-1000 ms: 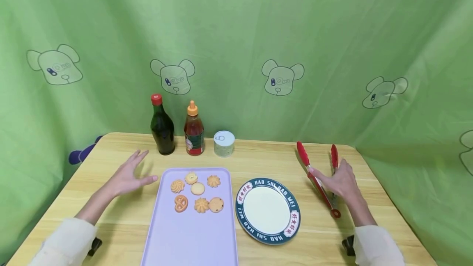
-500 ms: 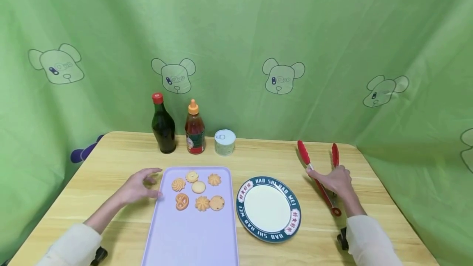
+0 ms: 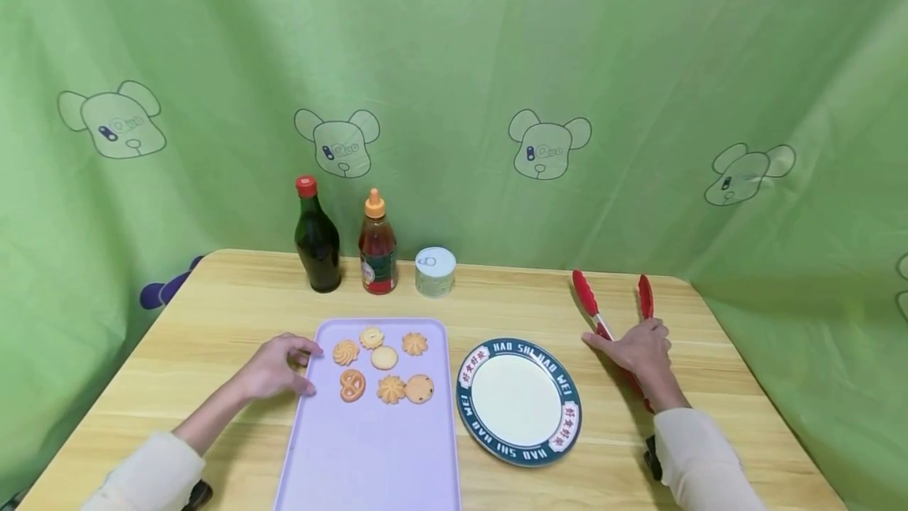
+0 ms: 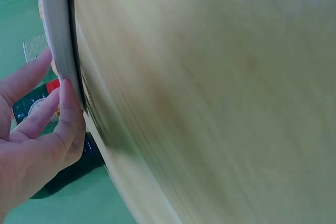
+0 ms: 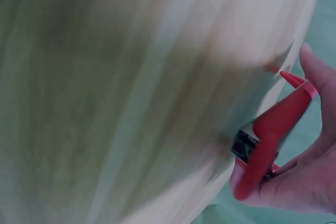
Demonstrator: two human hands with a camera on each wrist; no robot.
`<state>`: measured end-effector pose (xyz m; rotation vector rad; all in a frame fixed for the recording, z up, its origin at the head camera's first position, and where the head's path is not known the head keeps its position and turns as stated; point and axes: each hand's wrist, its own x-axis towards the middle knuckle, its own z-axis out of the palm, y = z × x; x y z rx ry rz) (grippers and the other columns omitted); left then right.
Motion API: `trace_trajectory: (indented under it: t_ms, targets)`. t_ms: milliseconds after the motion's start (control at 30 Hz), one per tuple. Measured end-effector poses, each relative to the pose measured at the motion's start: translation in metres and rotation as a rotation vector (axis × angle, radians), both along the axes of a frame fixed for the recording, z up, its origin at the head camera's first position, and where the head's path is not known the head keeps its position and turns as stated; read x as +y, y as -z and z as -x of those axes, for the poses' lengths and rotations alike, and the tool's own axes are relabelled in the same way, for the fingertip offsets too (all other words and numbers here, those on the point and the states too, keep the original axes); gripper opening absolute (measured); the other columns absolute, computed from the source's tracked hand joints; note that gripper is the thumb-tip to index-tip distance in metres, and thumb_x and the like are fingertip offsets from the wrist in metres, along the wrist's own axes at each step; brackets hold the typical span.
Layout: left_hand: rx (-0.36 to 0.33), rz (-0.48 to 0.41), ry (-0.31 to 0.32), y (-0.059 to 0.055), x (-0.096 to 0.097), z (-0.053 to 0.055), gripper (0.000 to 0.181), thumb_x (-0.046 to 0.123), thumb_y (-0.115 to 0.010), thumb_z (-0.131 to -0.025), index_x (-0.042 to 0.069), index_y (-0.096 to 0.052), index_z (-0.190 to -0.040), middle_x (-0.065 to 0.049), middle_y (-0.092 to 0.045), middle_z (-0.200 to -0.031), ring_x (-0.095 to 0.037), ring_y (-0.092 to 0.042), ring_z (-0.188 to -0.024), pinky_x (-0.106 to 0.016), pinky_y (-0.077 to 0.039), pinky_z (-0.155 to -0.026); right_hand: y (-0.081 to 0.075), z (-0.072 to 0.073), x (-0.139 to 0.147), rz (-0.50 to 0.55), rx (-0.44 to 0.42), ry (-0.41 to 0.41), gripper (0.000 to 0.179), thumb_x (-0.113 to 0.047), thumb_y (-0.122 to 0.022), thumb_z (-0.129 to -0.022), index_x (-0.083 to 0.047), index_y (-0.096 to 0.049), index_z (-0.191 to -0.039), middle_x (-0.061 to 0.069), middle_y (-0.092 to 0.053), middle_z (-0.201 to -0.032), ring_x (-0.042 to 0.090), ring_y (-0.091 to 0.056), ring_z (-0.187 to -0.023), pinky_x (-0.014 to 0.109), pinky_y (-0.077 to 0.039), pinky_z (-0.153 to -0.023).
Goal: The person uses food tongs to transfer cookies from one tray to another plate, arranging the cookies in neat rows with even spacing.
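Observation:
At the left rim of the lilac tray (image 3: 369,456), my left hand (image 3: 273,365) has its thumb and index finger over the edge. Seen from the left wrist, thumb and curled fingers pinch the tray's rim (image 4: 58,30). Several cookies, one of them a pretzel (image 3: 351,386), lie in the tray's far half. My right hand (image 3: 641,349) grips red-handled tongs (image 3: 585,294) between thumb and fingers; the tongs' arms are spread, their heads pointing to the back. In the right wrist view the red tongs (image 5: 275,124) sit inside the hand, which hides part of them.
A round plate (image 3: 464,416) with a dark green rim lies between tray and tongs. Along the back stand a dark green bottle (image 3: 318,247), a sauce bottle (image 3: 377,251) with orange cap, and a can (image 3: 435,274). A green curtain (image 3: 440,46) hangs behind the table.
My left hand has come right to the tray's rim, its fingers curling in. My right hand has closed around the tongs, which stay in about the same place.

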<state>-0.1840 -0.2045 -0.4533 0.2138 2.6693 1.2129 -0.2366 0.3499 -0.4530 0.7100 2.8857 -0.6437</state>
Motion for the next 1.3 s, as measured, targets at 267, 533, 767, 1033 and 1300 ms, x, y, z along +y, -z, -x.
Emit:
trace_trajectory:
  t_ms: [267, 533, 767, 1033, 1300]
  targets:
    - [0.001, 0.042, -0.021, 0.0, 0.005, -0.004, 0.05, 0.001, -0.083, -0.056, -0.001, -0.066, -0.103, -0.01, -0.057, -0.09, -0.019, -0.054, -0.082, -0.027, -0.047, -0.071, 0.004, 0.002, 0.006, 0.01, 0.062, 0.007, 0.115, -0.059, -0.067, -0.074, 0.022, -0.011, -0.133, 0.037, -0.026, -0.117, 0.044, -0.041, -0.092, 0.048, -0.05, -0.075]
    - [0.003, 0.054, -0.028, 0.003, 0.008, -0.004, 0.051, 0.0, -0.083, -0.056, -0.003, -0.065, -0.104, -0.009, -0.054, -0.084, -0.018, -0.051, -0.076, -0.026, -0.045, -0.066, -0.003, 0.0, 0.015, -0.025, 0.138, -0.029, 0.12, -0.073, -0.058, -0.073, 0.022, -0.017, -0.134, 0.041, -0.032, -0.121, 0.043, -0.046, -0.088, 0.055, -0.048, -0.076]
    - [0.012, 0.051, -0.043, 0.004, 0.009, -0.006, 0.052, -0.002, -0.082, -0.055, -0.004, -0.065, -0.104, -0.009, -0.055, -0.082, -0.017, -0.051, -0.074, -0.025, -0.045, -0.064, -0.013, -0.002, 0.014, -0.071, 0.146, -0.076, 0.125, -0.08, -0.051, -0.072, 0.025, -0.019, -0.133, 0.043, -0.035, -0.12, 0.047, -0.046, -0.092, 0.058, -0.047, -0.081]
    - [-0.002, 0.059, -0.068, 0.002, 0.013, -0.005, 0.052, -0.005, -0.081, -0.055, -0.005, -0.064, -0.104, -0.009, -0.056, -0.08, -0.018, -0.052, -0.072, -0.026, -0.047, -0.062, -0.026, -0.007, 0.004, -0.086, 0.158, -0.146, 0.123, -0.082, -0.054, -0.068, 0.024, -0.031, -0.127, 0.037, -0.045, -0.111, 0.04, -0.05, -0.086, 0.044, -0.051, -0.066]
    - [-0.003, 0.056, -0.051, -0.001, 0.014, -0.006, 0.052, -0.005, -0.081, -0.055, -0.007, -0.063, -0.104, -0.01, -0.057, -0.078, -0.018, -0.052, -0.071, -0.027, -0.048, -0.061, -0.041, -0.017, -0.012, -0.069, 0.201, -0.25, 0.11, -0.077, -0.059, -0.069, 0.019, -0.041, -0.119, 0.03, -0.055, -0.096, 0.034, -0.055, -0.076, 0.031, -0.045, -0.054]
